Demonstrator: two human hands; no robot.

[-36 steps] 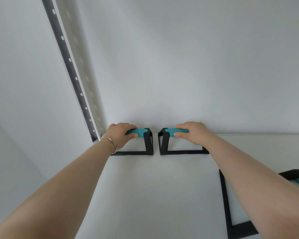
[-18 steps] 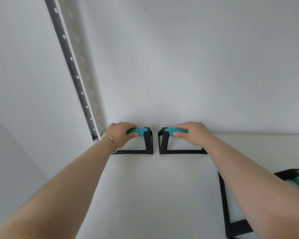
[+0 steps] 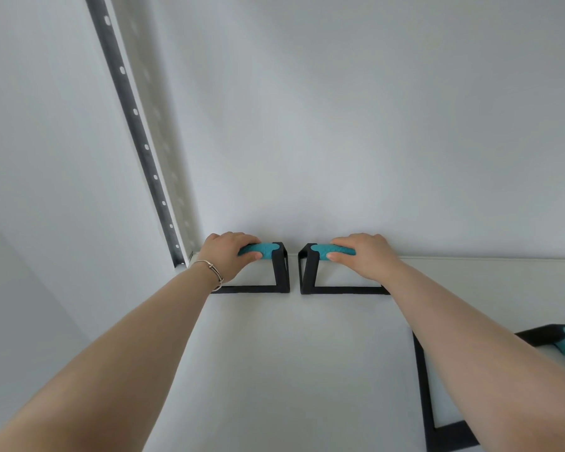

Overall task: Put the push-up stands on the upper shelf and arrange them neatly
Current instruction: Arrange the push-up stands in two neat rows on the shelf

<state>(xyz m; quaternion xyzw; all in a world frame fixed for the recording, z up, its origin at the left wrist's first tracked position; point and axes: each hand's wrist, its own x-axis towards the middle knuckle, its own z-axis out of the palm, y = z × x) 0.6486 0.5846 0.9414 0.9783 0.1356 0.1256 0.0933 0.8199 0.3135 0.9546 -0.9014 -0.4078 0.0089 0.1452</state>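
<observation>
Two push-up stands stand at the rear of the white upper shelf [image 3: 291,370], side by side with a narrow gap between them, their front rails in line. Your left hand [image 3: 227,256] is closed over the teal textured grip of the left black-framed push-up stand [image 3: 279,272]; your right hand [image 3: 366,257] is closed likewise over the grip of the right black-framed push-up stand [image 3: 309,272].

Judgement: placement of this pair is largely done; what remains is release and perhaps a small squaring against the back wall [image 3: 340,125].

A third black-framed stand with a teal grip [image 3: 424,386] lies nearer you at the shelf's right front, partly hidden by your right forearm and well apart from the pair. It appears not yet lined up.

No containers are visible. A perforated dark metal upright [image 3: 137,125] bounds the shelf at its left rear corner.
</observation>
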